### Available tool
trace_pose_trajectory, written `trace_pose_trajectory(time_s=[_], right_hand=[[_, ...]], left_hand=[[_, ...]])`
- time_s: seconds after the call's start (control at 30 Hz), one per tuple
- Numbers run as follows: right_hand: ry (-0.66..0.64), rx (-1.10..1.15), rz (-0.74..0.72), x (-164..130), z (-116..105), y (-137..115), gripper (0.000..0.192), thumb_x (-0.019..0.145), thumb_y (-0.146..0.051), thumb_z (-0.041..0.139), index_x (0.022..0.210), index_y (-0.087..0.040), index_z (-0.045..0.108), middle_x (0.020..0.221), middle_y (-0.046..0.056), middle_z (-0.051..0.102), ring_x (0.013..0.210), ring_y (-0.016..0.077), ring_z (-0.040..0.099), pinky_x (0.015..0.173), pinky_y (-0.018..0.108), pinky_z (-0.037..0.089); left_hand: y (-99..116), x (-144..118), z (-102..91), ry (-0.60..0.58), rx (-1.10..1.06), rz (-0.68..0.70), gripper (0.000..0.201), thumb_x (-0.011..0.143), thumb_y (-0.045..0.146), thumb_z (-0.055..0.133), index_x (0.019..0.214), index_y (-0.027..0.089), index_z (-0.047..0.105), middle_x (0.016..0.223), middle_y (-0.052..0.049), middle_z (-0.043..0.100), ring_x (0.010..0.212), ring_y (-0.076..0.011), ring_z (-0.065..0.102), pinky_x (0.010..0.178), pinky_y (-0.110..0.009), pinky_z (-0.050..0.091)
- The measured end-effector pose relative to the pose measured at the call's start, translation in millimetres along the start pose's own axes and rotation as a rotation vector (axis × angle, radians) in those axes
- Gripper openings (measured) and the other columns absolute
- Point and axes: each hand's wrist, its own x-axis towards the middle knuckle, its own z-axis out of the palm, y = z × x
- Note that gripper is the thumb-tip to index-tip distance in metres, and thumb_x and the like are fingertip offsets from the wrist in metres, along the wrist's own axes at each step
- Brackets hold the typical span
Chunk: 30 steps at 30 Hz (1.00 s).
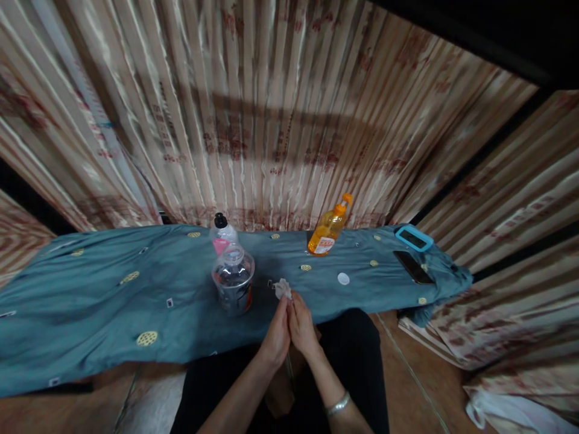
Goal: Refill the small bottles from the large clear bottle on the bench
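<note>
In the head view, a table draped in a teal cloth (113, 289) runs across the frame, its near edge just ahead of the person's lap and its far edge against the striped curtain (271, 120). Taking the clear plastic bottle (233, 278) as landmark: to its left the cloth lies broad and bare out to the table's left end. Just behind it stands a smaller bottle with a black cap (221, 234). To its right, well apart, an orange bottle (329, 228) leans near the far edge, and a small white cap (343, 278) lies on the cloth nearer the front. Farther right, by the table's end, lie a dark phone (413, 267) and a blue-rimmed device (413, 238).

Just right of the clear bottle, near the front edge, the left hand (275, 336) and right hand (302, 328) are pressed side by side, fingertips pinched together on a small crumpled white scrap (283, 289). The scrap sits at the fingertips, just above the cloth; whether it touches the cloth cannot be told.
</note>
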Motion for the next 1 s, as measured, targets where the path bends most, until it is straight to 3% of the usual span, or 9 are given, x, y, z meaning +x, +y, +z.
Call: trace_pose_trajectory(time_s=[0.13,0.3,0.43,0.67,0.83,1.0], right_hand=[[0.071,0.045,0.129,5.0,-8.8,9.0,0.036,0.097,-0.051,0.054,0.113,-0.02,0.064,0.109,0.006,0.068,0.097,0.019,0.066,0.09,0.043,0.054],[0.141,0.076,0.263,16.9,-26.7,20.1,0.037,0.096,-0.052,0.056,0.104,-0.017,0.065,0.097,0.002,0.067,0.085,0.0169,0.065,0.079,0.038,0.055],[0.094,0.121,0.282,32.1,-32.4,17.5,0.036,0.094,-0.051,0.059,0.101,-0.017,0.066,0.098,0.002,0.067,0.087,0.0183,0.065,0.08,0.038,0.055],[0.023,0.314,0.395,63.0,-11.0,26.9,0.038,0.094,-0.046,0.06,0.121,-0.018,0.062,0.119,0.007,0.065,0.1,0.0206,0.066,0.086,0.042,0.056],[0.026,0.336,0.493,59.4,-11.7,41.7,0.036,0.093,-0.041,0.064,0.121,-0.019,0.061,0.12,0.007,0.064,0.099,0.02,0.065,0.084,0.041,0.057],[-0.01,0.454,0.586,51.1,-11.0,35.3,0.035,0.093,-0.041,0.065,0.119,-0.018,0.062,0.118,0.007,0.065,0.098,0.0195,0.066,0.082,0.04,0.057]], left_hand=[[-5.5,-10.7,-7.0,-0.078,0.134,-0.007,0.054,0.073,0.056,0.079,0.113,0.02,0.073,0.139,-0.009,0.064,0.146,-0.0288,0.043,0.126,-0.042,0.03],[7.9,-20.7,-29.3,-0.039,0.355,0.065,0.068,0.062,0.059,0.087,0.115,0.02,0.07,0.136,-0.017,0.065,0.136,-0.0376,0.053,0.116,-0.055,0.039],[28.5,-27.3,-45.6,0.065,0.38,0.128,0.072,0.061,0.058,0.088,0.119,0.02,0.067,0.14,-0.018,0.061,0.132,-0.038,0.057,0.114,-0.055,0.04],[48.0,-39.3,-68.3,0.192,0.402,0.199,0.075,0.054,0.056,0.091,0.114,0.018,0.066,0.13,-0.02,0.068,0.129,-0.0387,0.06,0.111,-0.053,0.042],[54.3,-41.8,-77.0,0.214,0.41,0.207,0.069,0.057,0.052,0.09,0.112,0.018,0.066,0.122,-0.018,0.072,0.122,-0.0356,0.065,0.106,-0.049,0.047],[50.6,-40.7,-77.3,0.226,0.409,0.186,0.069,0.056,0.051,0.09,0.111,0.017,0.066,0.118,-0.018,0.073,0.119,-0.0359,0.067,0.103,-0.049,0.049]])
